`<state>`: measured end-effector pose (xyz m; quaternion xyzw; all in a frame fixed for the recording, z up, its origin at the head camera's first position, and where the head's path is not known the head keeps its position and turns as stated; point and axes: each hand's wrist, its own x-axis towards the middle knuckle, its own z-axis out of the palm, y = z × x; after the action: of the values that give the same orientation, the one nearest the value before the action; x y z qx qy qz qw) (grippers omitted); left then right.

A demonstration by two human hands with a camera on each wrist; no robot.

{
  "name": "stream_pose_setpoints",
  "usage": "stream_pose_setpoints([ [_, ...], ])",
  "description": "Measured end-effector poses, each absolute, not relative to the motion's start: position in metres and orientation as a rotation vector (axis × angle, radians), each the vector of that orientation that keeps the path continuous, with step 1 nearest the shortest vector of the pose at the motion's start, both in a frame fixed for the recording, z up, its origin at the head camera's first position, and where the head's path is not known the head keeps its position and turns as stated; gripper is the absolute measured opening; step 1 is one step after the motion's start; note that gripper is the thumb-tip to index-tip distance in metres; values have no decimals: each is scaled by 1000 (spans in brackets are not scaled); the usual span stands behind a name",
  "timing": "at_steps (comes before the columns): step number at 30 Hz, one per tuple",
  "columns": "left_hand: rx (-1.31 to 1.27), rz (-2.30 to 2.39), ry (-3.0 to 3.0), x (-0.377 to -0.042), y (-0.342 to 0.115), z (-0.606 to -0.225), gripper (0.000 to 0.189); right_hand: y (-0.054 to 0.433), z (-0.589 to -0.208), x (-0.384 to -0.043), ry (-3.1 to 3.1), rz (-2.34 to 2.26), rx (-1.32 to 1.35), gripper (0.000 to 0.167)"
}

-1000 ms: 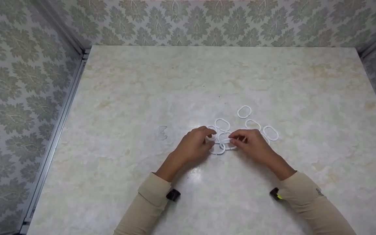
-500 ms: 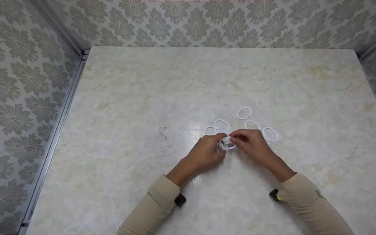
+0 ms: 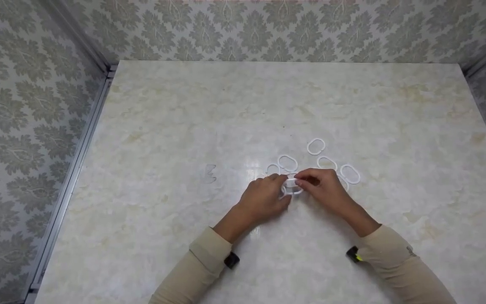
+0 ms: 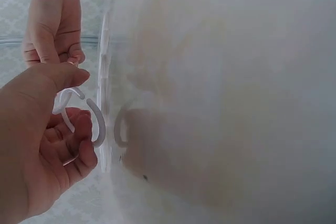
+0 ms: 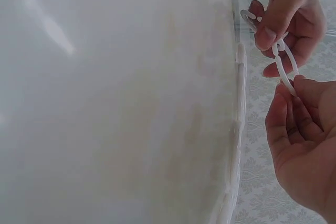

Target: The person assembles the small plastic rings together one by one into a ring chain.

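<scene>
My left hand (image 3: 264, 194) holds a white oval plastic ring (image 4: 98, 121) with a small gap in its side, the thumb above and curled fingers below. My right hand (image 3: 325, 185) pinches the end of another white ring (image 5: 283, 72) between thumb and fingertips. This second ring reaches across to my left fingers, where the two rings overlap in the right wrist view. Both hands are close together over the table, and the left fingers partly hide the rings' meeting place.
Several more white rings lie just beyond the hands on the marbled table (image 3: 184, 126), including one at the back (image 3: 316, 139) and one at the right (image 3: 341, 171). A clear flat piece with a notched edge (image 3: 211, 173) lies to the left. Patterned walls (image 3: 253, 33) surround the table.
My left hand has moved right to meet the right hand, and its ring has come with it up to the other ring. My right hand has stayed almost in place.
</scene>
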<state>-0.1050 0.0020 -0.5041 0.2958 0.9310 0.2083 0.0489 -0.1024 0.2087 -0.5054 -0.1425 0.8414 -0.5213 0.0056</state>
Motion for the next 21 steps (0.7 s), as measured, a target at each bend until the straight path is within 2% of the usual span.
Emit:
stream_pose_setpoints([
  [15,1204,289,3009,-104,-5,-504,33,208,-507,-104,2565,-1600,-483,13],
  [21,1234,284,2985,-107,-11,-506,35,212,-509,-105,2518,-1609,-464,15],
])
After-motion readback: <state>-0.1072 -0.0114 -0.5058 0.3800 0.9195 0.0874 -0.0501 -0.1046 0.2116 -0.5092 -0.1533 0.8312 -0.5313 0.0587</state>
